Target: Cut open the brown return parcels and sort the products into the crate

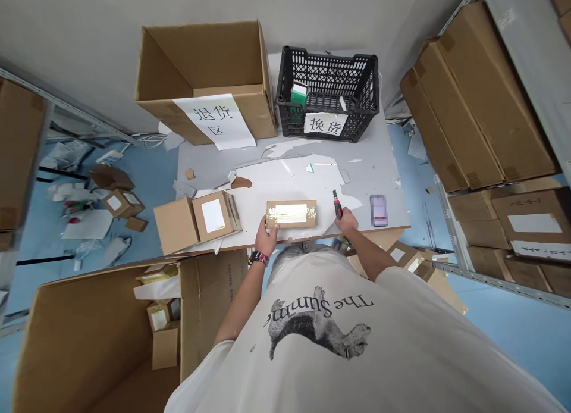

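A small taped cardboard box (292, 221) with a white label lies near the table's front edge. My left hand (266, 239) grips its left end, thumb on the front face and fingers around the side. In my right hand (347, 221) is a red and black utility knife (338, 206), its tip pointing away from me, to the right of the box and apart from it. A phone (379, 210) lies flat on the table, right of that hand.
Two cardboard boxes (177, 222) stand at the table's left front. Behind are a large open carton (200, 62) and a black plastic crate (328, 94) holding a green box (298, 95). A big carton (102, 341) with parcels stands lower left. Shelves of cartons (482, 97) rise on the right.
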`<state>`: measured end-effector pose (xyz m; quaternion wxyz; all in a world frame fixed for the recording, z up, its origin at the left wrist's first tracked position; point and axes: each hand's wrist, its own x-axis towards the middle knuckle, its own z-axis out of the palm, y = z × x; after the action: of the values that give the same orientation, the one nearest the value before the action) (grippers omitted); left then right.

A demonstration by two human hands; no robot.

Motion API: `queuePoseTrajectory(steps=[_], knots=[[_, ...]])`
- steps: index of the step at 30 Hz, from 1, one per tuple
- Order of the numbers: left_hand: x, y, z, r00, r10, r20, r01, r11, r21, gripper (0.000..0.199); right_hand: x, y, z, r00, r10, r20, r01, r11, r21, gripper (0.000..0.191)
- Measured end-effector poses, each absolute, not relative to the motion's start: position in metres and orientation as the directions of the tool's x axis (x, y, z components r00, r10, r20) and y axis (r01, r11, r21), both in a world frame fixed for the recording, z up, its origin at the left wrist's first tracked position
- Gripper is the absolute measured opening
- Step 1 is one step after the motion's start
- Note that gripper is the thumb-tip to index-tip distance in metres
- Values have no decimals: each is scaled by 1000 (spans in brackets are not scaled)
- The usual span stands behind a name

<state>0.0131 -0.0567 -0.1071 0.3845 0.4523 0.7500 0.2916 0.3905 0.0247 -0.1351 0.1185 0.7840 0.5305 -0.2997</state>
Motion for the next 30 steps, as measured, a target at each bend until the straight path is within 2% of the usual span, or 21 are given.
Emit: queuePoseTrajectory(steps=[4,8,12,18,23,26,30], knots=[[9,-53,-105,-263,903,-339,457,426,781,68,384,24,-128,287,794,-536,916,-391,-90,51],[5,-45,-108,-237,913,-332,451,406,795,66,378,27,-123,274,806,-525,917,-383,-109,60],[2,-40,-113,-199,935,-294,435,353,828,66,371,37,-122,316,757,-572,880,-459,-121,52],[2,-34,-115,-190,945,-268,433,325,841,72,365,42,-115,384,713,-586,706,-636,-311,37],[5,-24,-117,-173,944,-280,422,327,846,72,362,32,-105,350,675,-649,554,-708,-438,25],[8,-20,-120,-174,950,-259,414,309,856,71,358,27,-97,312,674,-669,455,-724,-518,28],[15,-15,-125,-204,949,-241,408,306,860,70,359,24,-75,197,751,-630,210,-660,-721,46]])
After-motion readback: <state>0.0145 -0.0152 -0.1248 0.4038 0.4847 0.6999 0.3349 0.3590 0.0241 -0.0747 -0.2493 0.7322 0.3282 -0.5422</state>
